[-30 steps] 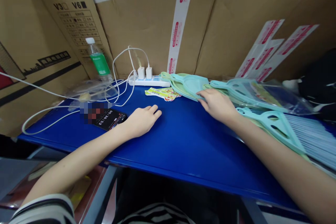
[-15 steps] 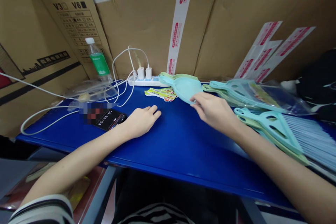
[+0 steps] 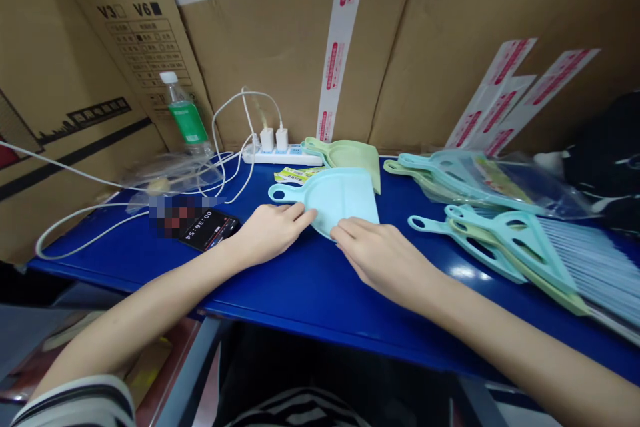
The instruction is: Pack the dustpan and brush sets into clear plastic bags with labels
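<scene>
A light blue dustpan [image 3: 345, 190] is in front of me, its ringed handle pointing left. My right hand [image 3: 375, 250] pinches its near edge between thumb and fingers. My left hand [image 3: 273, 230] is beside the dustpan's near left side, fingers loosely bent and apart, fingertips right by the rim; whether they touch it I cannot tell. Behind lies a green dustpan [image 3: 374, 159] with a bluish handle edge under it. Yellow-green printed cards [image 3: 293, 175] are partly covered by the blue dustpan.
On the right lie blue and green brushes [image 3: 530, 240] with pale bristles, and bagged dustpans [image 3: 450, 170] behind them. A phone [image 3: 213, 230] shows a timer on the left. A power strip [image 3: 300, 157], white cables and a bottle [image 3: 187, 120] stand along the cardboard wall.
The blue dustpan has come off the stack towards me and left in my right hand, uncovering the green one. My left hand has barely moved, and its fingertips are now by the dustpan.
</scene>
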### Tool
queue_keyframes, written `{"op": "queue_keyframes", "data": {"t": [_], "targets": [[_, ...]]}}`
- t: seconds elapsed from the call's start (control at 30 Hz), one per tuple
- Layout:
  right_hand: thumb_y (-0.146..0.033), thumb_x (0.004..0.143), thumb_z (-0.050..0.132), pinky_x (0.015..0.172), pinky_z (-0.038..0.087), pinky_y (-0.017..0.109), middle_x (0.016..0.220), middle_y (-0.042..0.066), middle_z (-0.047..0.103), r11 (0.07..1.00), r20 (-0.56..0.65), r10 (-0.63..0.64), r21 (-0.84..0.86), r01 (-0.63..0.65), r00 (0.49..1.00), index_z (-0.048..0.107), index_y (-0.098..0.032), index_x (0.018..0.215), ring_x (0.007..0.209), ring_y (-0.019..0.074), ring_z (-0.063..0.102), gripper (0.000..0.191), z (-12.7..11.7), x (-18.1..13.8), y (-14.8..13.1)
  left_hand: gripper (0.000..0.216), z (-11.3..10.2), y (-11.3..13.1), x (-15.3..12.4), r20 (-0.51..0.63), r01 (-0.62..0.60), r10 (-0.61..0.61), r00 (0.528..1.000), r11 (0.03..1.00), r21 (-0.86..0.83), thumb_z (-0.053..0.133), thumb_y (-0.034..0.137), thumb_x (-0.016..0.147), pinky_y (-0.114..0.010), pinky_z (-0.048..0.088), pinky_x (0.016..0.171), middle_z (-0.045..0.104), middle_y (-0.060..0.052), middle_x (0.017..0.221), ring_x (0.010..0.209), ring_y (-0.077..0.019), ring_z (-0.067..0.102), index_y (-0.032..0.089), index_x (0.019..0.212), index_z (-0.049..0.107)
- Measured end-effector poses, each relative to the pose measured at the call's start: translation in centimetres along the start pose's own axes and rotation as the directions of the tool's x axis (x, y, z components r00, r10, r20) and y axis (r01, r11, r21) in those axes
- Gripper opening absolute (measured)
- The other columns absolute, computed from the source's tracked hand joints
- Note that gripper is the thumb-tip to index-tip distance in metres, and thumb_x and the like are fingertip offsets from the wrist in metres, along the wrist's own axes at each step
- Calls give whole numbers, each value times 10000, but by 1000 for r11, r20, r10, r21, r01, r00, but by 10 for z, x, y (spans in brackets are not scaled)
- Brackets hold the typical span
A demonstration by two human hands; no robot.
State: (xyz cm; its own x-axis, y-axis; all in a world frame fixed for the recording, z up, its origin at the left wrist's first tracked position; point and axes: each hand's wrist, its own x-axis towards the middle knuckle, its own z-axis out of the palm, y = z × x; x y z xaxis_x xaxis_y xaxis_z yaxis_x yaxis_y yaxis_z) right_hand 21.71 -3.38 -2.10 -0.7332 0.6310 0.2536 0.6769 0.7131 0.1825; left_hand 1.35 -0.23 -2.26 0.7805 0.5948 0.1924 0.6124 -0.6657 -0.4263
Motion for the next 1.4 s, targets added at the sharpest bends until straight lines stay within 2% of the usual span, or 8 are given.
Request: {"op": "queue_keyframes", "data": {"t": [0.17, 0.53, 0.77, 0.9, 0.97, 1.1, 1.3, 1.4], "targets": [[-21, 822, 459, 539, 363, 288, 746, 68, 642, 997, 68, -25, 76, 19, 997, 611, -143, 887, 703, 206, 603, 206, 1, -1, -4, 152, 2, -2, 0, 14, -66, 65, 998, 997, 37, 433, 147, 924, -231, 422, 524, 605, -16, 722, 629, -139, 610, 168, 882, 578], [-99, 850, 499, 556, 339, 270, 771, 41, 668, 968, 239, -36, 251, -26, 970, 574, -168, 845, 651, 167, 607, 102, -11, 0, 2, 131, -2, -3, 0, 29, -127, 127, 992, 992, 10, 470, 127, 905, -237, 418, 544, 618, -10, 714, 609, -127, 592, 175, 876, 587], [-268, 905, 518, 580, 371, 256, 784, 29, 692, 936, 180, -109, 351, 40, 978, 604, -183, 855, 649, 153, 607, 131, -11, -1, 15, 104, -1, -3, 0, -15, -141, 141, 990, 990, 8, 499, 142, 896, -246, 412, 538, 597, 3, 680, 584, -135, 574, 176, 844, 583], [-235, 900, 461, 581, 380, 259, 750, 27, 694, 961, 57, 77, 261, -89, 995, 639, -201, 867, 627, 150, 603, 185, -21, -5, 48, 122, 0, -3, 0, -15, -134, 134, 991, 991, 17, 478, 141, 910, -238, 419, 563, 601, -3, 696, 617, -131, 589, 178, 875, 589], [-236, 853, 498, 531, 357, 270, 690, 29, 676, 949, 45, 288, 122, -292, 956, 647, -211, 829, 586, 166, 580, 153, -31, -12, 72, 129, 0, -4, -1, -12, -135, 135, 991, 991, 16, 470, 142, 914, -236, 422, 567, 608, -6, 709, 633, -131, 596, 179, 897, 593], [-247, 817, 544, 515, 367, 304, 618, 51, 662, 809, 153, 583, -23, -587, 798, 649, -200, 708, 557, 194, 573, 158, -48, -31, 114, 137, 2, -4, 0, -26, -138, 139, 990, 990, 20, 469, 149, 920, -237, 428, 572, 613, -4, 716, 638, -131, 598, 182, 879, 596], [-278, 722, 695, 482, 436, 280, 625, 67, 686, 687, 438, 601, 144, -712, 668, 663, -176, 689, 521, 162, 604, 112, -47, -54, 137, 106, 1, -4, 0, -49, -154, 155, 987, 988, 17, 505, 168, 914, -249, 429, 565, 609, 7, 707, 622, -139, 591, 181, 876, 603], [-206, 691, 700, 469, 450, 274, 620, 70, 690, 727, 450, 560, 137, -673, 696, 616, -195, 600, 519, 167, 617, 123, -42, -58, 139, 120, 0, -4, 0, -49, -154, 154, 987, 988, 10, 490, 174, 922, -245, 428, 570, 611, 5, 717, 629, -136, 592, 179, 890, 605]]}}
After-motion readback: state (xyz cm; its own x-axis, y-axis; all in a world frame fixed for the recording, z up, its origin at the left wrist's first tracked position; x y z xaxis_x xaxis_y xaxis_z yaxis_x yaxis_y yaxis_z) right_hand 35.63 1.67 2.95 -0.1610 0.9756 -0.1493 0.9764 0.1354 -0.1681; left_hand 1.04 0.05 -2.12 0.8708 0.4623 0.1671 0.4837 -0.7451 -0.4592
